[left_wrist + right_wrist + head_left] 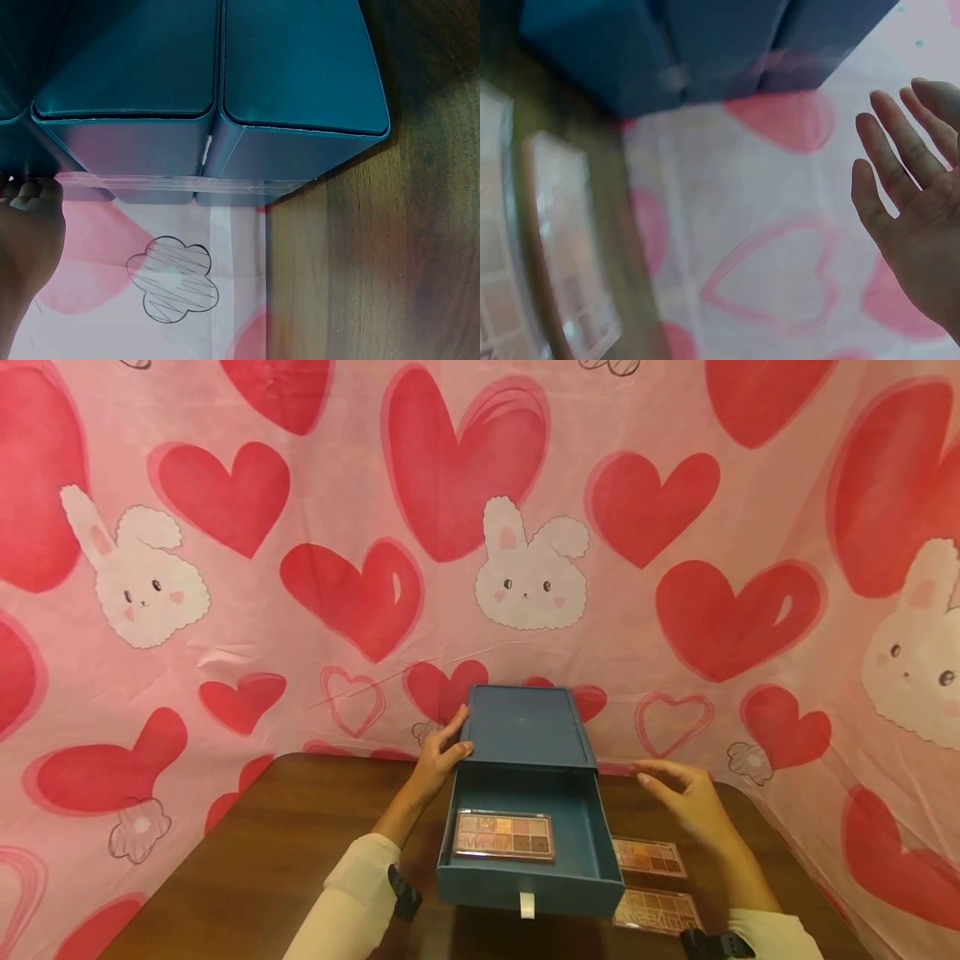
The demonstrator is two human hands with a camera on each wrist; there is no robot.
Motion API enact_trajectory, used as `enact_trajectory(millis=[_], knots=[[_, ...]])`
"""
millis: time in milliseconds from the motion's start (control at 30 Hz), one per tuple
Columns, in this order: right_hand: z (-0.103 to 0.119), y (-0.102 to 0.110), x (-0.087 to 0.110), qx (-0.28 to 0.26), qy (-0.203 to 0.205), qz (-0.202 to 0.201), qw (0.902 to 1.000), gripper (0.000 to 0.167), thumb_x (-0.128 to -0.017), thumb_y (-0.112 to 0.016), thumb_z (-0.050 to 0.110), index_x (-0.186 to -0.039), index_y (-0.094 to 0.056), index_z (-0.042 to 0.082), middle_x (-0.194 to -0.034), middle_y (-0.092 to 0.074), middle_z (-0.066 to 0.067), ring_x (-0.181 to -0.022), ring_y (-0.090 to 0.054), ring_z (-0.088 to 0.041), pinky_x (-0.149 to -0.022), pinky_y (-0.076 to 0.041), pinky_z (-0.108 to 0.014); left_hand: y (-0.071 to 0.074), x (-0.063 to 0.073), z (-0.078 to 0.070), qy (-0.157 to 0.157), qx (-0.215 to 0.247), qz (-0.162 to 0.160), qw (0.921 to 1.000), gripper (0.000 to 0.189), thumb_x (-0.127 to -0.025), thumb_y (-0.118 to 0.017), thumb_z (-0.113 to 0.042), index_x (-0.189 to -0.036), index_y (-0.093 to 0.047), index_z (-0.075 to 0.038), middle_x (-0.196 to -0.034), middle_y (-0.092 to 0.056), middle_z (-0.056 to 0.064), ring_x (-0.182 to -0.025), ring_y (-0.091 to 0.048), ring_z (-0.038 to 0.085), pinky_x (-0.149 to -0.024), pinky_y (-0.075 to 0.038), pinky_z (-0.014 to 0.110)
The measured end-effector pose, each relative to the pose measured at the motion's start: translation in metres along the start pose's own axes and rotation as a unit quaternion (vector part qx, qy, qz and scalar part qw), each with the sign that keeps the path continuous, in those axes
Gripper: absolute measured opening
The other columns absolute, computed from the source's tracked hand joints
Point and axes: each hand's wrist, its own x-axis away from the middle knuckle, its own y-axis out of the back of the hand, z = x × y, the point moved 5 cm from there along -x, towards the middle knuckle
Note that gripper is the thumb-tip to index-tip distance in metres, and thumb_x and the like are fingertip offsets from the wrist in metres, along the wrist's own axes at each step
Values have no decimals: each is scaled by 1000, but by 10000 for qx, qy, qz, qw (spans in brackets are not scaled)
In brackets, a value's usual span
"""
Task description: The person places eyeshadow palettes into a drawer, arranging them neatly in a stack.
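A blue drawer unit [525, 727] stands towards the back of the table, its top drawer [579, 839] pulled out towards me. Inside the drawer, at its left, lies an eyeshadow palette [504, 836] with a clear lid. My left hand [438, 756] rests against the unit's upper left side, fingers extended along it and thumb at the front top edge. To the right of the unit my right hand [693, 797] hovers with spread fingers, holding nothing. Two more eyeshadow palettes, an upper one [649, 857] and a nearer one [657, 912], lie on the table beside the drawer.
The left wrist view shows the unit as several stacked blue tiers [300, 67] with clear tape [165, 184] around them. A white pull tab [527, 906] hangs at the drawer front. Behind the wooden table [247, 860] hangs a pink cloth [450, 610] with hearts and rabbits.
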Motion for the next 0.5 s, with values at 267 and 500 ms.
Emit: enact_trajectory(millis=[267, 500], knots=[[-47, 7, 17, 117, -899, 82, 9959, 32, -94, -67, 6, -119, -66, -13, -102, -74, 22, -93, -62, 16, -78, -51, -8, 0, 0, 0, 12, 132, -5, 9999, 69, -90, -52, -8, -152, -31, 13, -164, -22, 29, -154, -19, 43, -97, -45, 9], [-85, 7, 42, 545, -1835, 594, 9797, 45, -92, -72, 14, -127, -64, -11, -122, -71, -27, -95, -65, 6, -78, -52, -15, 0, 0, -1, -55, 72, 22, 10000, 69, -90, -52, -9, -152, -31, 14, -164, -22, 30, -154, -19, 44, -98, -43, 8]])
